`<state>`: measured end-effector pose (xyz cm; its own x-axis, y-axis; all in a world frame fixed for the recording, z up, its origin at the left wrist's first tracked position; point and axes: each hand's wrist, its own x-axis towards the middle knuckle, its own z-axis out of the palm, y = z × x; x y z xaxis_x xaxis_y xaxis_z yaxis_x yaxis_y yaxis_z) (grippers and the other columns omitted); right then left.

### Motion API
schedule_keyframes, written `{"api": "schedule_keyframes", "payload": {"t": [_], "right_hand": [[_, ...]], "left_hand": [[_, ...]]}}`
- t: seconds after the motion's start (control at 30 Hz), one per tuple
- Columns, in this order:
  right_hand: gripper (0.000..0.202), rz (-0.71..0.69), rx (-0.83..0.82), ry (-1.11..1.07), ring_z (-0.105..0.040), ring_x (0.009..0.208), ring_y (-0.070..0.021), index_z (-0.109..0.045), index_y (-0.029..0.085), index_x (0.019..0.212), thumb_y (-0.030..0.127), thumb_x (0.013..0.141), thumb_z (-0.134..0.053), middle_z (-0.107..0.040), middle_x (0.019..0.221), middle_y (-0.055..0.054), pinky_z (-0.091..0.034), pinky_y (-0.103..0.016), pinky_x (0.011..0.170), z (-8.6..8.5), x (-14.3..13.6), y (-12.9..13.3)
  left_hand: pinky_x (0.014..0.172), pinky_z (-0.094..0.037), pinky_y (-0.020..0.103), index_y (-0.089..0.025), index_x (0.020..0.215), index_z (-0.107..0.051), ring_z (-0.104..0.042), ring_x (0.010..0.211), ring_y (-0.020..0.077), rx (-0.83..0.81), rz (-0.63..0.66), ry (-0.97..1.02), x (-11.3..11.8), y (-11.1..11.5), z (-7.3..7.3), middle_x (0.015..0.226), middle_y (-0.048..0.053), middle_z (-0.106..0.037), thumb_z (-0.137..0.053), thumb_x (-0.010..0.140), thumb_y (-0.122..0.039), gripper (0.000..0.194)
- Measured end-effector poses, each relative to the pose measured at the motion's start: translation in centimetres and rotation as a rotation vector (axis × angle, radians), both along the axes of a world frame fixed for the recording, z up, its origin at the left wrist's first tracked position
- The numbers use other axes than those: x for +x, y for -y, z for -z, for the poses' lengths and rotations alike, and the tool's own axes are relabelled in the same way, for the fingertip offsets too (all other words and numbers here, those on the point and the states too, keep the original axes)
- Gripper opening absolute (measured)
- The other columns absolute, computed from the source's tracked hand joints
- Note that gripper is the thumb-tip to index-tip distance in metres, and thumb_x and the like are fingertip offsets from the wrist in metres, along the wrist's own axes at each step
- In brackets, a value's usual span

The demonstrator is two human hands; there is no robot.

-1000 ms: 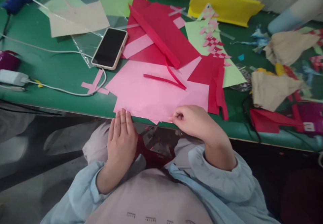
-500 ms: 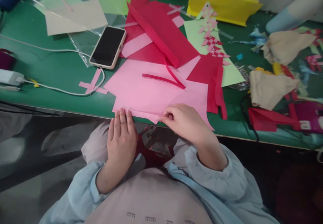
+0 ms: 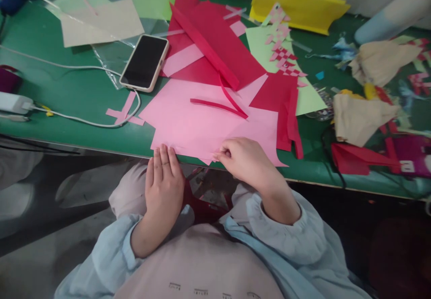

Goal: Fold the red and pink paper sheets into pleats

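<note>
Sheets of pink paper (image 3: 188,124) lie at the front edge of the green table. My left hand (image 3: 164,178) rests flat with its fingers stretched out, the fingertips pressing on the left part of the paper's near edge. Farther right, my right hand (image 3: 247,162) has thumb and forefinger pinched at the same near edge of the pink paper. Its other fingers are curled under and partly hidden. A narrow red paper strip (image 3: 218,107) lies on the pink sheet beyond both hands.
Behind are red paper sheets (image 3: 229,43), a phone (image 3: 144,62) and a white cable (image 3: 84,121). Woven paper fish (image 3: 284,55) lie on pale green paper (image 3: 310,99). Yellow folded paper (image 3: 296,9) stands at the back. Beige cloth-like pieces (image 3: 363,116) are at right.
The raised fold along the pink paper's near edge now looks flatter. My right hand has barely shifted, and my left hand has moved very slightly right.
</note>
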<state>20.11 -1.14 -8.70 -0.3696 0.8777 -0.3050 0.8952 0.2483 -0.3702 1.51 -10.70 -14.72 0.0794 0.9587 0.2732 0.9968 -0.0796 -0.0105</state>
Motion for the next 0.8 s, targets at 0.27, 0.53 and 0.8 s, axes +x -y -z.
{"api": "schedule_keyframes", "payload": {"t": [0.27, 0.53, 0.8], "right_hand": [[0.025, -0.017, -0.002, 0.011, -0.049, 0.058, -0.013, -0.056, 0.018, 0.062, 0.023, 0.087, -0.056, -0.065, 0.064, -0.002, -0.029, -0.028, 0.058, 0.1, 0.0, -0.2], [0.027, -0.032, -0.025, 0.058, -0.051, 0.056, -0.0143, -0.062, 0.018, 0.063, 0.026, 0.088, -0.056, -0.064, 0.061, -0.003, -0.029, -0.029, 0.057, -0.1, -0.2, -0.4], [0.025, -0.052, -0.011, 0.049, -0.053, 0.058, -0.0148, -0.065, 0.018, 0.065, 0.027, 0.088, -0.057, -0.066, 0.064, -0.004, -0.029, -0.029, 0.058, -0.1, -0.3, -0.6]], "left_hand": [[0.111, -0.039, 0.054, -0.016, 0.152, -0.033, -0.034, 0.141, 0.0375, -0.108, 0.025, 0.016, -0.3, 0.1, -0.9, 0.153, 0.025, -0.032, -0.048, 0.094, -0.016, 0.06], [0.109, -0.039, 0.06, -0.037, 0.149, -0.035, -0.028, 0.143, 0.04, -0.158, 0.058, 0.045, -0.3, -0.1, -1.9, 0.16, 0.016, -0.016, -0.059, 0.088, -0.013, 0.07], [0.118, -0.03, 0.054, -0.006, 0.154, -0.014, -0.028, 0.145, 0.0337, -0.155, 0.161, 0.019, 2.1, 0.4, -1.2, 0.154, 0.024, -0.03, -0.048, 0.092, -0.016, 0.072]]}}
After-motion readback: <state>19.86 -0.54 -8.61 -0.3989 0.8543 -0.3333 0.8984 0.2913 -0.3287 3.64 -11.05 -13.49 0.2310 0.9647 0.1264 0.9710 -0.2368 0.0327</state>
